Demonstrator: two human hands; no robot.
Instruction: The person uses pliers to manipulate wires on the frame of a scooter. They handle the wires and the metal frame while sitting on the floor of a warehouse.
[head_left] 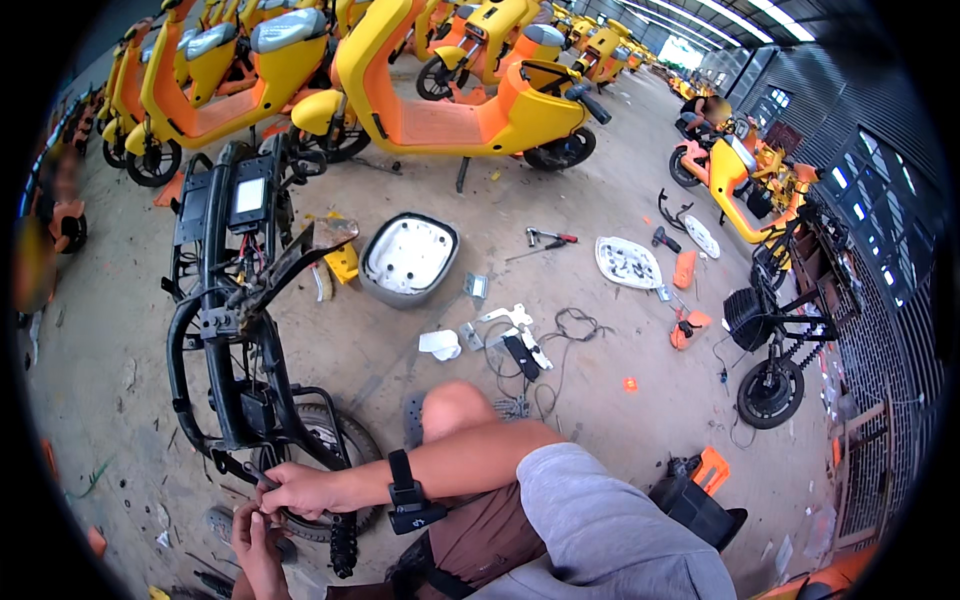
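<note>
A stripped black scooter frame (212, 300) with a rear wheel (325, 450) stands on the floor to my left. Beside its lower end, my right hand (297, 490) is closed, and a thin dark rod (262, 478) shows at its fingers. Just below, my left hand (258, 552) is raised with its fingers curled, and the fingertips come close to the right hand. Whatever lies between the left fingertips is too small to make out. A black coil-spring shock absorber (343, 545) hangs beside the wheel, near my right wrist.
Yellow scooters (430, 120) line the far side. On the floor lie a grey-white scooter seat (410, 255), a hammer-like tool (550, 238), a white tray of small parts (628, 262), a power drill (665, 238) and loose cables (575, 325). Another frame (780, 330) stands right; a person (700, 115) crouches behind.
</note>
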